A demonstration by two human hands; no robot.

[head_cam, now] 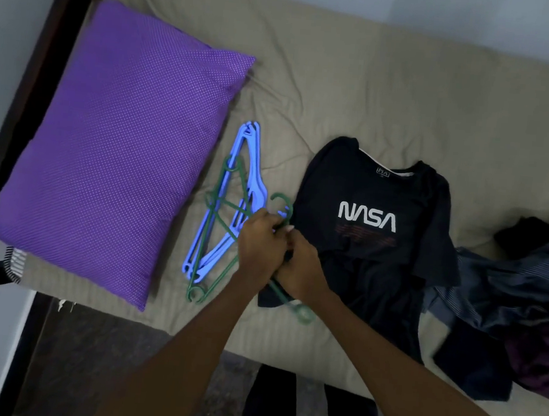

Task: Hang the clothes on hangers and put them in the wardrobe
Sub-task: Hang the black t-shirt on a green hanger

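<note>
Green hanger [291,300] was gripped by both the left hand [258,244] and right hand [301,268], beside the black shirt [371,223] on the bed [376,94].

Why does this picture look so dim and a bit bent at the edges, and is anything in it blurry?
Head view: the light is low and cool, with soft shadows and no glare. The wide lens bows the bed frame at the left. The white letters on the black T-shirt read sharply, while the left hand, the right hand and the dark clothes pile at the right edge are smeared.
</note>
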